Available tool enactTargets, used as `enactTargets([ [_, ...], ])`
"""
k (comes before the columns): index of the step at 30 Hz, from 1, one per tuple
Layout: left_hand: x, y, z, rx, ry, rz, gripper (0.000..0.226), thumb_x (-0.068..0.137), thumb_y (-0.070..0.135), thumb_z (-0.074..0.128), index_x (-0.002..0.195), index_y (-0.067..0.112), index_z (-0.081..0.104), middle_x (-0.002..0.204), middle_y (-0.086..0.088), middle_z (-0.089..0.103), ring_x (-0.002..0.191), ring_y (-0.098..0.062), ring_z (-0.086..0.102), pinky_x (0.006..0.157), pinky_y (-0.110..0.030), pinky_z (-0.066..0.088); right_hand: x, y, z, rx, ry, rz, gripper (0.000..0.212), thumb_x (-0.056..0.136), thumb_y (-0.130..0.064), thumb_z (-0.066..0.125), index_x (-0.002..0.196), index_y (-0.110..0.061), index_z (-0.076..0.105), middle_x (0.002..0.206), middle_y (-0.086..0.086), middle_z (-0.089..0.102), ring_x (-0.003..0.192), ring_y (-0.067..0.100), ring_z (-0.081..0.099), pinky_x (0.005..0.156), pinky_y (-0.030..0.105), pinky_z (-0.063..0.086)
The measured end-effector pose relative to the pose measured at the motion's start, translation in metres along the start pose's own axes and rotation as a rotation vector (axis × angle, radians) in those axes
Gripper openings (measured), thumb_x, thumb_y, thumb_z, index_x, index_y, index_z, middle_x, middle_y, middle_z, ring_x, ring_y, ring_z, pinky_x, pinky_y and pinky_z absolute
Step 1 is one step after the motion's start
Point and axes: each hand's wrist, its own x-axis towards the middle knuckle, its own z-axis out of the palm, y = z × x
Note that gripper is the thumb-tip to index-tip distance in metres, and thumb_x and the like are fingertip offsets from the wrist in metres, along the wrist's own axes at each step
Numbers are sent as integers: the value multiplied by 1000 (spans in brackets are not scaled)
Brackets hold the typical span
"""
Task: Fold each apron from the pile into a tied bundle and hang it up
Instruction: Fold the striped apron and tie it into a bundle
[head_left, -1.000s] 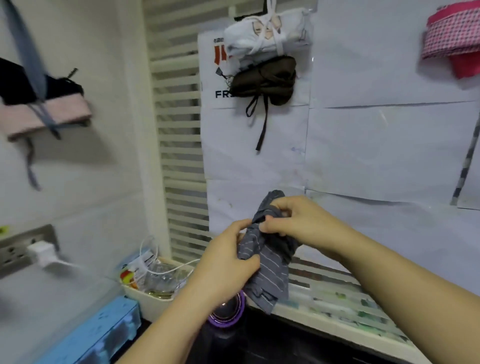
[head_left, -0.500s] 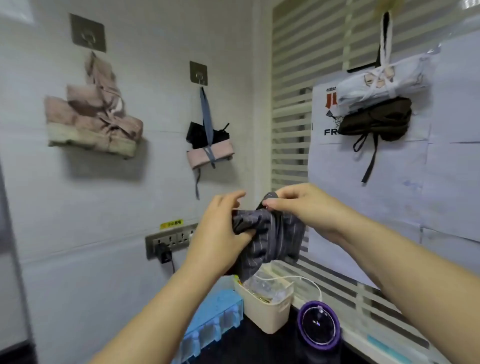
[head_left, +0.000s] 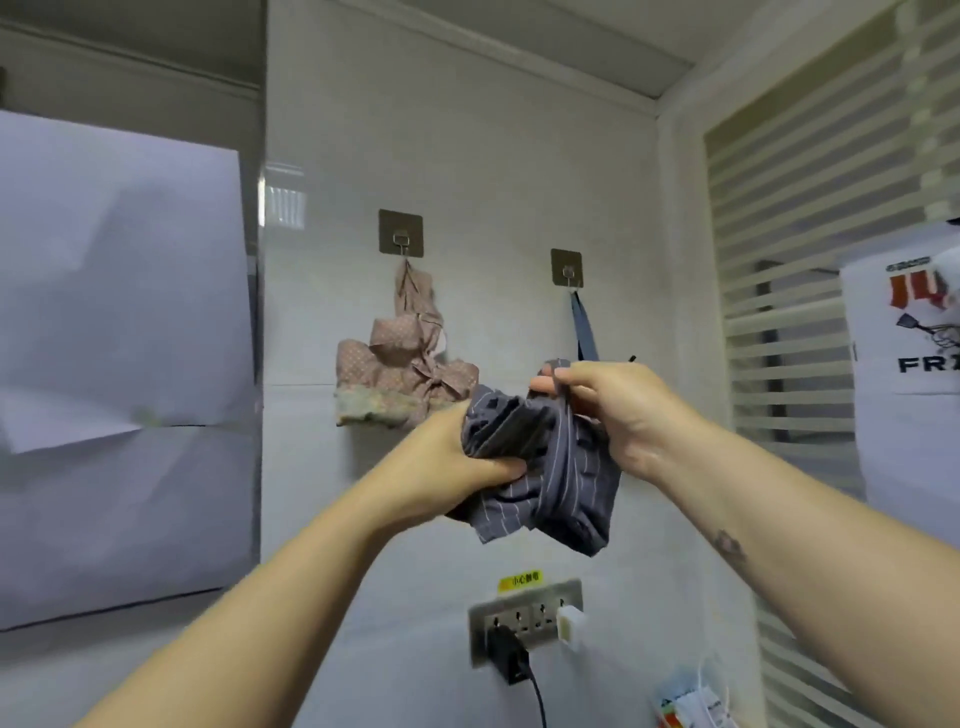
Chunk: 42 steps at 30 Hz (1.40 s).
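Striped grey apron bundle (head_left: 545, 467) is up in the air now, just below the right-hand wall hook (head_left: 567, 267) and a touch left of it. My left hand (head_left: 457, 467) is wrapped round its near side with the fingers curled under the folds. The right hand (head_left: 613, 410) is pinching a narrow dark strap (head_left: 563, 395) at the top between thumb and fingers.

What's changed: a second ago this same bundle was down low over the counter in front of the slatted blind. Since then the whole view has swung round to the tiled wall and the bundle has come up to hook height. The grip looks the same on both hands. So I'd call the folding and tying basically done, and this is the hanging bit.

One snag: that hook already carries a blue strap (head_left: 584, 332), and whatever hangs off it is hidden behind my hands. The hook to the left of it (head_left: 400, 234) holds a pink dotted bundle (head_left: 405, 374). So it's doubling up or finding another spot. Well below the hook there's a socket strip (head_left: 524, 618) with a black plug (head_left: 506, 660) in it.
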Motion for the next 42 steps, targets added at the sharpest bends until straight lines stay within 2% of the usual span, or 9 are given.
enactTargets([
  [5,55,-15,-64,-223,297,-12,22,83,39,70,99,23,66,98,2,74,90,-13,70,83,-35,56,56,-46,58,-266,-60,-304,21,86,-4,47,81,1,67,75,3,72,72,20,64,67,28,48],
  [11,109,-35,-111,-239,374,-46,20,94,40,56,93,23,67,95,-2,74,89,-21,71,88,-43,55,145,-63,111,-743,115,-613,24,95,-18,51,96,-13,74,104,10,70,99,31,61,90,42,49],
  [23,195,-88,-170,-192,502,-150,26,94,40,55,97,17,66,96,-10,72,87,-29,70,86,-45,55,281,-79,179,-936,157,-642,17,84,-13,59,90,-8,75,99,11,72,96,28,64,81,32,53],
  [29,189,-118,-177,-13,475,-84,20,95,35,54,97,19,67,97,-5,72,92,-25,67,91,-46,52,271,-40,178,-826,172,-653,14,81,-25,65,76,-15,56,79,3,60,81,23,56,67,31,44],
  [32,180,-125,-168,81,523,-51,33,94,40,55,119,19,56,115,3,65,102,-19,63,91,-34,49,254,10,165,-716,284,-809,22,93,-32,51,112,-23,58,115,-1,59,110,20,52,93,37,43],
  [34,174,-118,-158,185,629,-22,57,96,34,54,145,21,28,132,7,44,121,-19,49,92,-26,41,239,28,157,-827,290,-913,42,99,-38,33,137,-25,46,142,-3,43,131,16,34,110,35,26],
  [37,161,-107,-150,695,847,301,60,96,23,48,149,31,21,145,0,30,129,-22,34,99,-36,37,230,31,152,-947,209,-962,56,95,-44,15,147,-32,31,156,-8,22,143,13,13,116,32,10],
  [39,162,-115,-150,997,747,503,49,95,33,38,144,32,37,150,0,35,136,-23,32,106,-44,32,233,32,148,-989,125,-906,58,96,-47,9,149,-32,25,158,-10,15,145,12,4,117,31,7],
  [42,158,-130,-144,1158,377,228,71,85,56,-1,152,35,13,160,12,1,146,-14,-13,118,-48,10,236,44,144,-1106,57,-916,73,89,-63,-6,152,-29,9,160,-11,1,146,11,-10,121,34,3],
])
